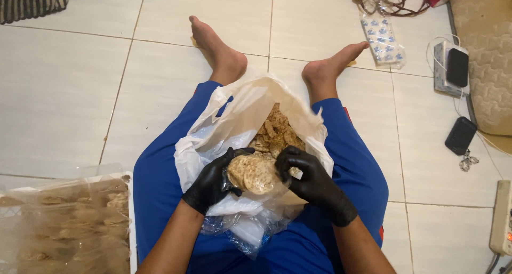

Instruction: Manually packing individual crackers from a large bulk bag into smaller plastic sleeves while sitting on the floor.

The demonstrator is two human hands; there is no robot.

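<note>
I sit on a tiled floor with a large white plastic bag (pixel 224 125) open between my legs, full of round brown crackers (pixel 274 133). Both hands wear black gloves. My left hand (pixel 213 180) cups a stack of round crackers (pixel 252 172) over the bag's near edge. My right hand (pixel 306 175) rests against the right side of that stack, fingers curled on it. Clear small plastic bags (pixel 240 231) lie crumpled on my lap under my hands.
A tray of packed crackers under clear plastic (pixel 69 220) sits at the lower left. On the right lie two black phones (pixel 461 135), a white charger box (pixel 442 66), a power strip (pixel 502 215), a packet (pixel 381 39) and a mat edge (pixel 485 50).
</note>
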